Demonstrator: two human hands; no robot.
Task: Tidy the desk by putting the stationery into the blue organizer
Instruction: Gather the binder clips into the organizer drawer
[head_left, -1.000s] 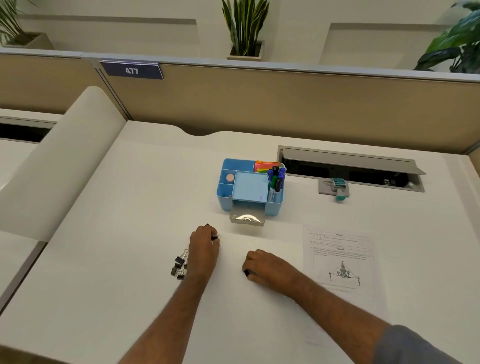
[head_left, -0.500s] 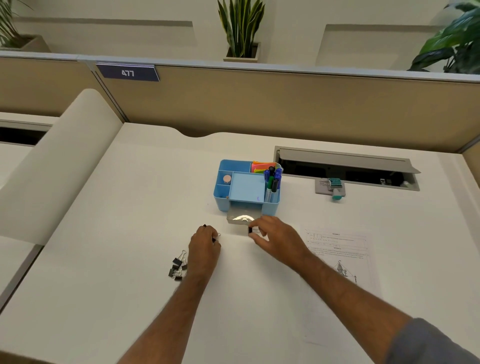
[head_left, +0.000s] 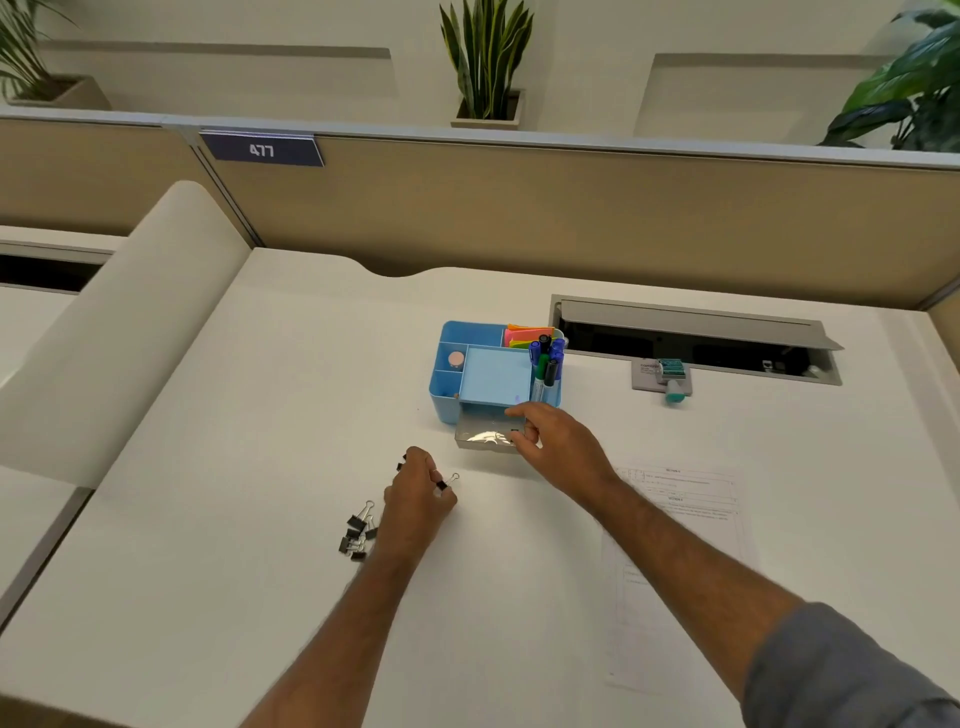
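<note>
The blue organizer (head_left: 448, 385) stands mid-desk with markers (head_left: 546, 364), coloured sticky notes (head_left: 527, 335) and a small round item in its compartments. Its clear drawer (head_left: 480, 435) is pulled out at the front. My right hand (head_left: 553, 440) reaches over the drawer's right side, pinching a small black binder clip at the fingertips. My left hand (head_left: 418, 493) rests on the desk in front of the organizer, fingers closed on black binder clips (head_left: 444, 483). A pile of several black binder clips (head_left: 357, 530) lies just left of my left wrist.
A printed sheet (head_left: 680, 519) lies to the right under my right forearm. A teal stamp on a grey pad (head_left: 670, 376) sits by the open cable tray (head_left: 696, 338). A rolled white sheet (head_left: 119, 322) borders the desk's left side; a partition wall stands behind.
My right hand lifted a clip from the desk and moved forward to the open drawer. My left hand stayed beside the pile, still closed on clips.
</note>
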